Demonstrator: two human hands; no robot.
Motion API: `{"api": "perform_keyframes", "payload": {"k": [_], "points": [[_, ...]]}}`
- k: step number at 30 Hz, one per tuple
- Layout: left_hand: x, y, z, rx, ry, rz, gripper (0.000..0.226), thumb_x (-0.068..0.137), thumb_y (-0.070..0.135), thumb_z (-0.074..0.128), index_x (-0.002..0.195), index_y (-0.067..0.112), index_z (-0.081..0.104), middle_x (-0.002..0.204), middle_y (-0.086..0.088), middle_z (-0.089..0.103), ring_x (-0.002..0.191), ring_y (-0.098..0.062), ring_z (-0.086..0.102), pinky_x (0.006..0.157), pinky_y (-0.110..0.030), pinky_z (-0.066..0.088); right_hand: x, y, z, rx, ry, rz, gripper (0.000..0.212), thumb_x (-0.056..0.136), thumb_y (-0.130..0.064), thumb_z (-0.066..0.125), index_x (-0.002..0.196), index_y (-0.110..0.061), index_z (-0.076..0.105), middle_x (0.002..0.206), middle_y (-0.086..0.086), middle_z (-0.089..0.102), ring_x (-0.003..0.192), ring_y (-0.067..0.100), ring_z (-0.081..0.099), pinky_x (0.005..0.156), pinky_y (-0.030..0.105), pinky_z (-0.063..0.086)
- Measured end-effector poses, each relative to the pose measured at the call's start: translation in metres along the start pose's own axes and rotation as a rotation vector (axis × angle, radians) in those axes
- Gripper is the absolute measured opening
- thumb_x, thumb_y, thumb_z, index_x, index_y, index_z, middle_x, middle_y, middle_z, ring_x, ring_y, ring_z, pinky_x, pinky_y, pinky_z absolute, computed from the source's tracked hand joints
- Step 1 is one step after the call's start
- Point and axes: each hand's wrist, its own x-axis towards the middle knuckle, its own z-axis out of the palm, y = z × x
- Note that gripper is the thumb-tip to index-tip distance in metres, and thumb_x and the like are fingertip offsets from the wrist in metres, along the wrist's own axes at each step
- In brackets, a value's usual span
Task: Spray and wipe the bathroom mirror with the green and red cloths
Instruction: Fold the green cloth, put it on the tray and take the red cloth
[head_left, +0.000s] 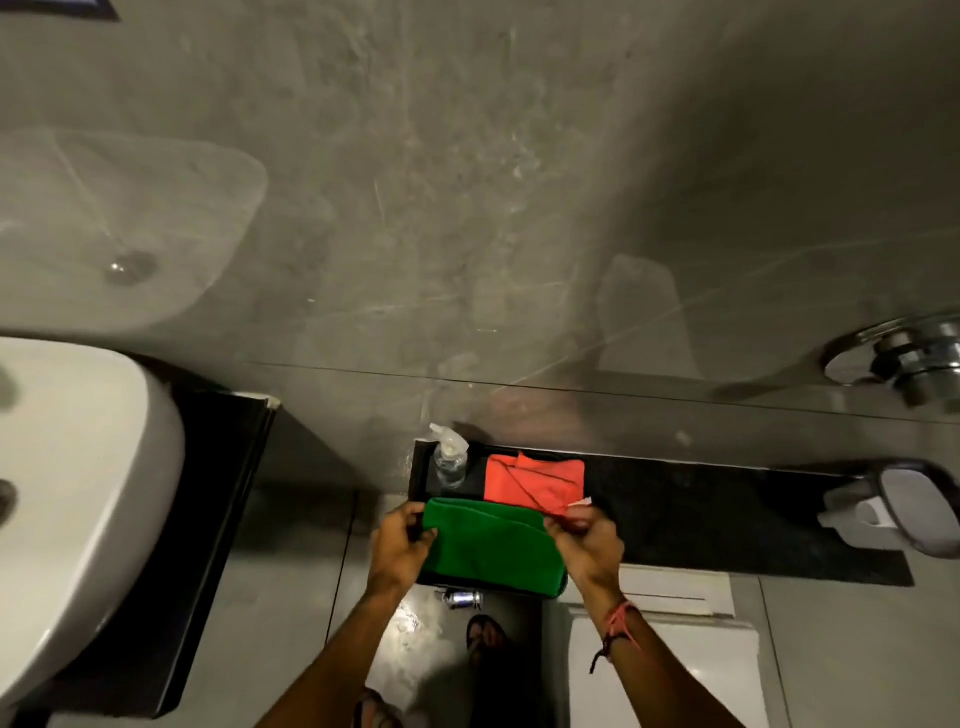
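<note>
My left hand (400, 540) and right hand (584, 540) each pinch an end of the folded green cloth (491, 540), stretched between them over the dark ledge (727, 509). Just beyond lies the folded red cloth (532, 478), with the clear spray bottle (450, 460) beside it at the wall.

A white basin (78, 493) sits at the left on a dark bench (218, 519). A black ledge (727, 514) runs along the grey marbled wall (467, 182). A chrome wall fitting (904, 358) shows at the right edge, a white holder (893, 509) below it. Sandalled feet (485, 631) stand on the glossy floor (291, 587).
</note>
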Motion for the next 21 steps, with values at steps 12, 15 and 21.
{"api": "perform_keyframes", "payload": {"k": [12, 15, 21], "points": [[0.032, 0.030, -0.029, 1.098, 0.367, 0.624, 0.089, 0.088, 0.078, 0.027, 0.161, 0.031, 0.008, 0.170, -0.021, 0.003, 0.157, -0.038, 0.005, 0.121, -0.069, 0.005, 0.042, -0.027, -0.022, -0.402, 0.087, -0.164, 0.093, 0.063, -0.038, 0.097, 0.134, 0.000, 0.051, 0.134, 0.025, 0.061, 0.127, 0.048, 0.056, 0.102, 0.057, 0.052], [0.035, 0.028, -0.028, 1.119, 0.370, 0.669, 0.092, 0.086, 0.082, 0.027, 0.161, 0.032, 0.008, 0.170, -0.020, 0.004, 0.157, -0.039, 0.005, 0.117, -0.073, 0.011, 0.047, -0.029, -0.017, -0.471, 0.049, -0.218, 0.063, 0.075, -0.032, 0.090, 0.125, -0.001, 0.066, 0.127, 0.025, 0.069, 0.122, 0.046, 0.062, 0.099, 0.054, 0.055], [0.025, 0.031, -0.045, 1.107, 0.442, 0.749, 0.091, 0.087, 0.081, 0.028, 0.161, 0.031, 0.009, 0.170, -0.020, 0.003, 0.158, -0.036, 0.006, 0.117, -0.072, 0.012, 0.030, -0.037, -0.026, -0.386, 0.136, -0.304, 0.047, 0.083, -0.017, 0.080, 0.126, -0.005, 0.066, 0.126, 0.028, 0.066, 0.116, 0.052, 0.065, 0.090, 0.055, 0.055]]}}
